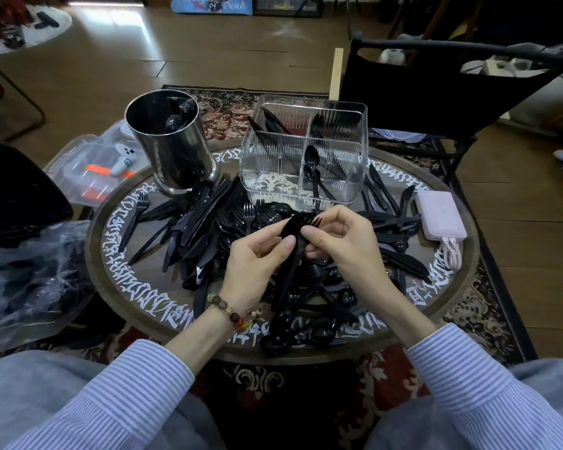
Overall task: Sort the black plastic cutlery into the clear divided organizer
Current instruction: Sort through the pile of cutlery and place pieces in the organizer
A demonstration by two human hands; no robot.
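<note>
A big heap of black plastic cutlery [208,219] covers the round table: forks, knives and spoons mixed together. Behind it stands the clear divided organizer [275,164], with a spoon [312,164] in its front right compartment and forks and knives in the rear ones. Over the heap, my left hand [257,254] and my right hand [342,238] both grip a bundle of black forks [298,232], tines pointing away from me. The handles hang down between my wrists.
A steel cylinder [173,147] holding black cutlery stands left of the organizer. A pink power bank [439,219] with its cable lies at the table's right edge. A plastic bag [30,274] sits at left, a black chair [436,89] beyond the table.
</note>
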